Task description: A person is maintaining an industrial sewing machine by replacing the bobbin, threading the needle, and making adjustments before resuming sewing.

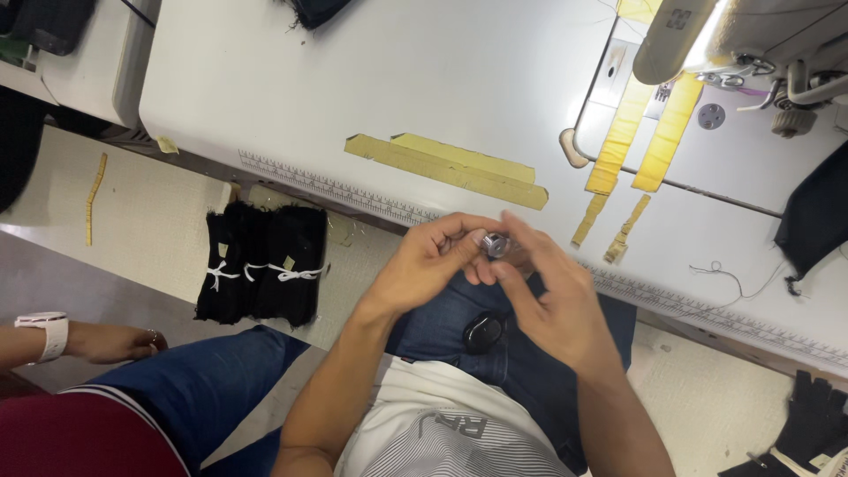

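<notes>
My left hand (433, 261) and my right hand (552, 296) meet above my lap, just in front of the white sewing table's edge (353, 190). Between their fingertips they pinch a small round silver metal part (495, 244), likely a bobbin or its case. Both hands have fingers closed around it. A black oval object (482, 333) lies on my blue jeans right below the hands.
The sewing machine (751, 44) stands at the top right with yellow tape strips (446, 165) on the table. Tied bundles of black fabric (261, 263) lie to the left, more black pieces (813, 424) at the bottom right. Another person's arm with a white wristband (49, 334) is at the left.
</notes>
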